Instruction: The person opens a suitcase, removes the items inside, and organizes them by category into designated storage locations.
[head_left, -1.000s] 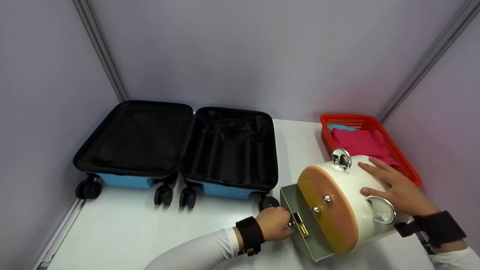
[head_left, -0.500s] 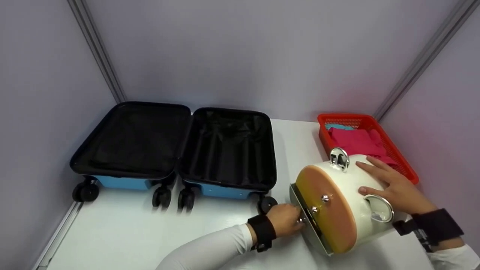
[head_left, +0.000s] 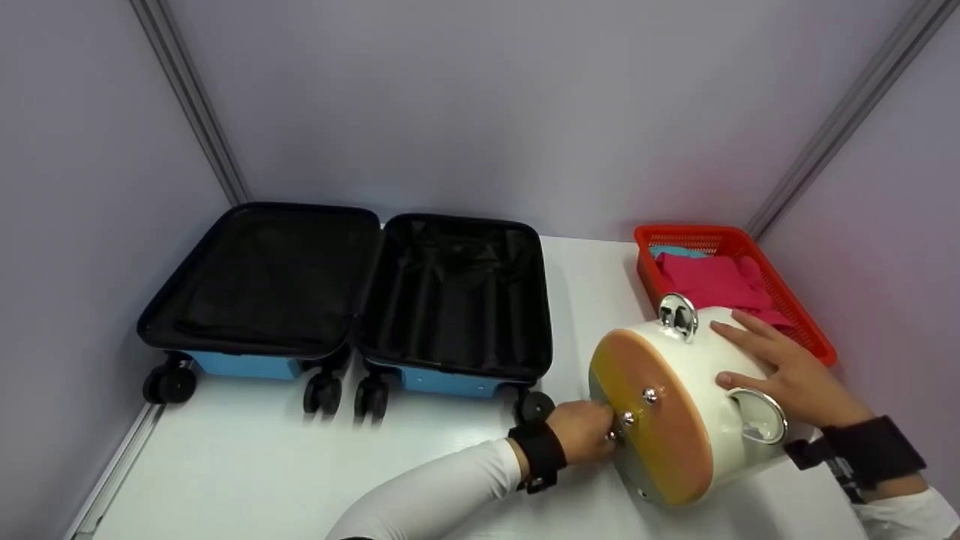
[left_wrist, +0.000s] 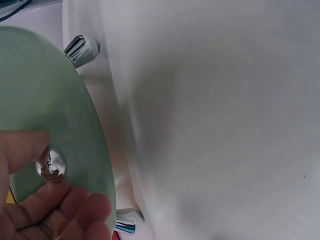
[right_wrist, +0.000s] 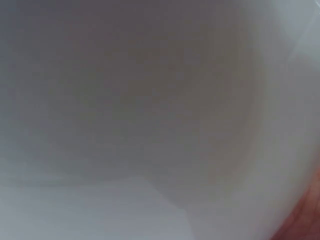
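A rounded white drawer box (head_left: 705, 375) with an orange, yellow and green front stands at the right on the white table, chrome rings on its body. My left hand (head_left: 581, 433) is at its green drawer (head_left: 639, 474), which sits flush with the front. In the left wrist view, thumb and fingers pinch the drawer's silver knob (left_wrist: 53, 165). My right hand (head_left: 799, 379) rests spread on the box's white top, behind the chrome rings. The right wrist view is mostly blurred white surface, with some skin in its lower right corner.
An open blue suitcase (head_left: 454, 300) with black lining and wheels lies at the back left. Behind the box, a red basket (head_left: 806, 322) holds pink cloth (head_left: 709, 281) and light-blue cloth. Grey-white walls enclose the table at the back and sides.
The left hand has pushed the green drawer rightward into the box, from pulled out to shut. The gold item seen inside it is now hidden. The right hand has kept its place on the box.
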